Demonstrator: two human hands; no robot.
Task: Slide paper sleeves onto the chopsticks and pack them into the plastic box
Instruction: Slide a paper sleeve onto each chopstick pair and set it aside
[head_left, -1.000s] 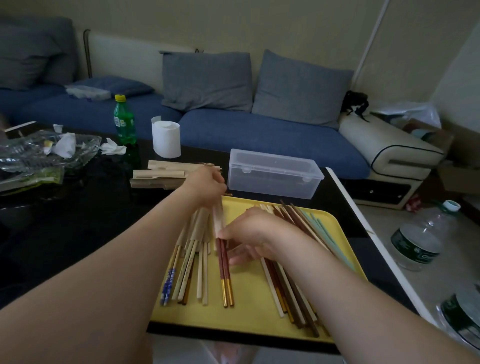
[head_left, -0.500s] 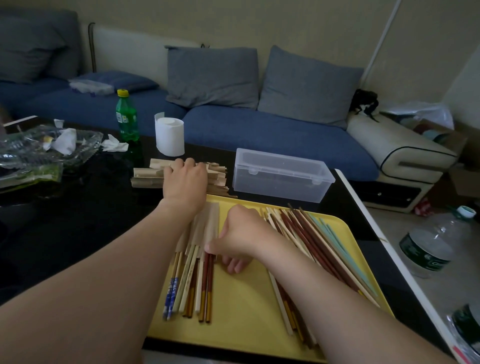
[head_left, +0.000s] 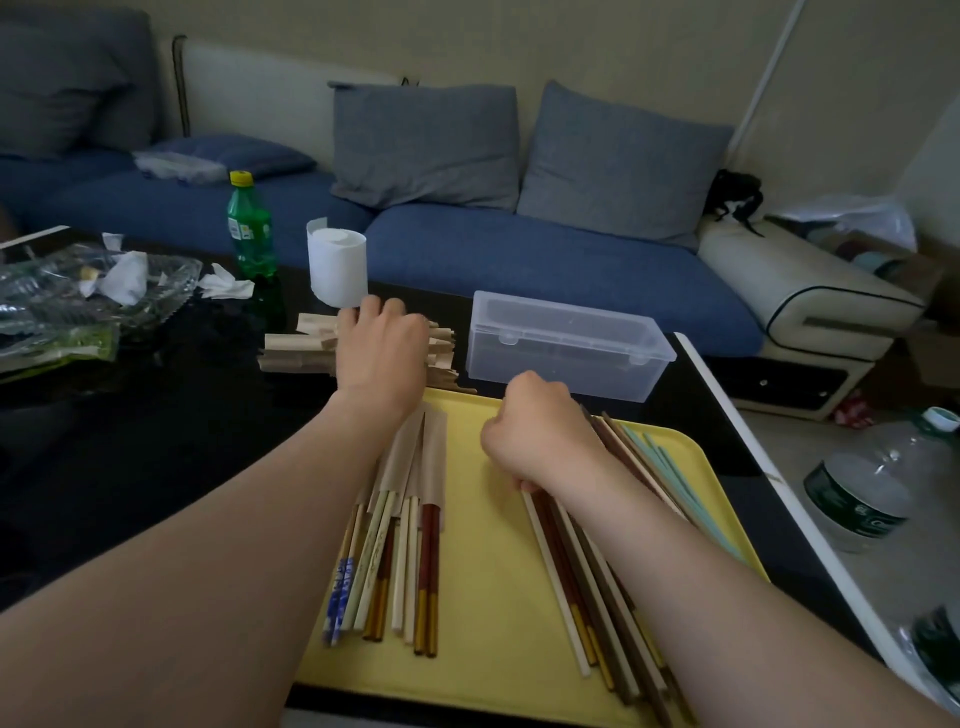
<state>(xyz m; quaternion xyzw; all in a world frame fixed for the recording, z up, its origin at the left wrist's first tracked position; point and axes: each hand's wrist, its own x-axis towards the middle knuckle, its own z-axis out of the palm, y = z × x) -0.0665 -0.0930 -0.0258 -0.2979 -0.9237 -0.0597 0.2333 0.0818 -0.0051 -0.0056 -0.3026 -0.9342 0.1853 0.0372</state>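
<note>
Since the bare sticks (head_left: 587, 587) lay fanned at four o'clock on the tray (head_left: 493, 597), stiff, light and probably slick, a mid-shaft pinch seemed best; the right hand (head_left: 540, 431) curled round several there; sleeved pairs (head_left: 410, 519) lay at eight; beyond, at eleven, the left hand (head_left: 382, 353) covered the flimsy sleeves (head_left: 291, 348), grip unclear; the box (head_left: 566, 345) sat closed at one.

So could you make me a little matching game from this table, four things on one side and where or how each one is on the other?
1. plastic box
2. green bottle
3. paper sleeves
4. bare chopsticks

A. yellow cap
B. under the left hand
C. right part of the yellow tray
D. lid shut, beyond the tray

Pairs: 1-D, 2-A, 3-B, 4-C
</note>
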